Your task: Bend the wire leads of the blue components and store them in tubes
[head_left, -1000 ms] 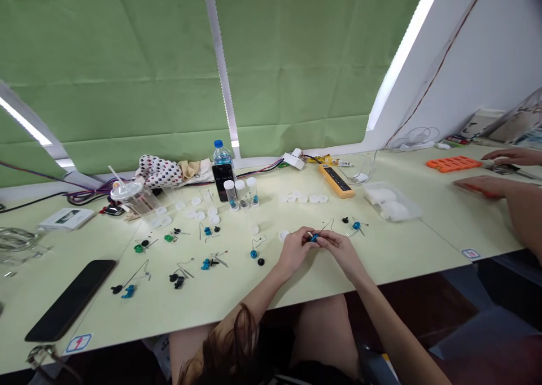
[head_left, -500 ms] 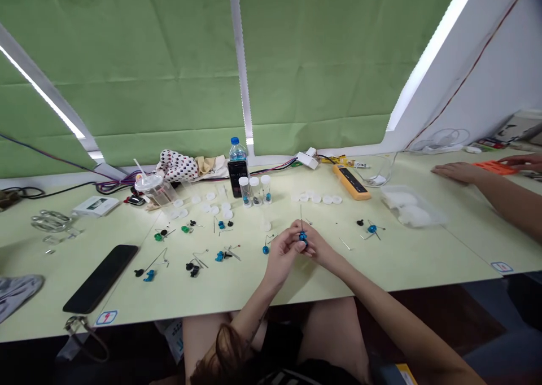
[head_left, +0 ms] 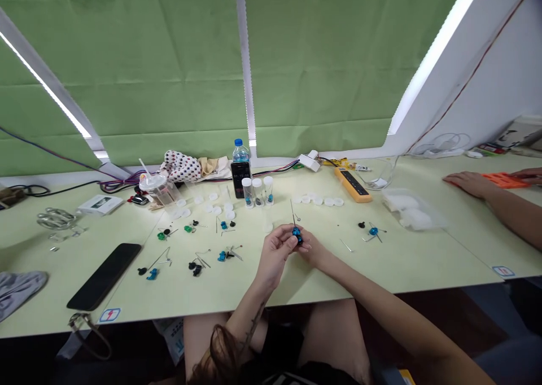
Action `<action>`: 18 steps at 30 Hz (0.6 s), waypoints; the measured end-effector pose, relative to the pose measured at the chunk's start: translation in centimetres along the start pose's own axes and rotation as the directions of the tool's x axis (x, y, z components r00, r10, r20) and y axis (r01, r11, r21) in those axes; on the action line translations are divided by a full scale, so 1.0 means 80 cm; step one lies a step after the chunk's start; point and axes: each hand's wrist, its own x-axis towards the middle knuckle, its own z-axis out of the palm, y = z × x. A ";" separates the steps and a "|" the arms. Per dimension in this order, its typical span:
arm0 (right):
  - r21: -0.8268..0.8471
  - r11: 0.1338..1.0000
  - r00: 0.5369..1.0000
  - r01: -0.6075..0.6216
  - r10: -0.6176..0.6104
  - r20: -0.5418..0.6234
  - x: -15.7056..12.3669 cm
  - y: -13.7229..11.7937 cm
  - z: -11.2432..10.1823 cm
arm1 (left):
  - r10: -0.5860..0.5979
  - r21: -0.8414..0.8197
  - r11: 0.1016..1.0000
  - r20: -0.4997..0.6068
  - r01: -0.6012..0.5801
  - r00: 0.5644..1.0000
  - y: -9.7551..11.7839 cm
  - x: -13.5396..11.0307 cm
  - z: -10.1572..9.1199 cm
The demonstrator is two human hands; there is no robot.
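Note:
Just above the table's front half, my left hand [head_left: 271, 256] pinches a small shiny blue part [head_left: 297, 232] between thumb and fingers. A thin metal rod [head_left: 292, 213] rises from this part, tilted slightly to the left. My right hand [head_left: 315, 250] is closed against the part from the other side, its fingertips partly hidden. Behind the hands a clear tube [head_left: 266, 222] stands on the table. A bent wire pin [head_left: 297, 218] lies just beyond them, and another metal pin [head_left: 347, 245] is to the right.
Blue, black and green parts with wires lie in small groups, such as this blue one [head_left: 152, 274] and another [head_left: 373, 231]. Capped tubes [head_left: 258, 192] stand before a phone timer [head_left: 241, 179]. White caps [head_left: 317, 200], a power strip [head_left: 352, 185] and another person's hand [head_left: 470, 183] are farther off.
My hands have shifted slightly left with the blue part, and its rod now leans left. The small blue piece beside my left hand is now out of sight. The camera view has shifted slightly.

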 end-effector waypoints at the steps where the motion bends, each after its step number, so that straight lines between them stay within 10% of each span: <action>1: 0.002 0.999 0.999 -0.044 0.044 -0.014 -0.003 0.003 -0.008 | 0.000 0.001 1.000 -0.005 0.000 1.000 -0.001 0.002 0.000; 8: 0.410 0.849 0.910 -0.333 0.403 -0.095 -0.035 -0.003 -0.090 | -0.004 0.059 0.998 -0.036 0.007 0.999 -0.008 0.018 -0.004; 18: -0.149 0.971 0.968 -0.187 0.157 -0.193 -0.055 -0.046 -0.118 | -0.053 0.091 0.994 -0.026 0.055 0.998 -0.017 0.029 -0.001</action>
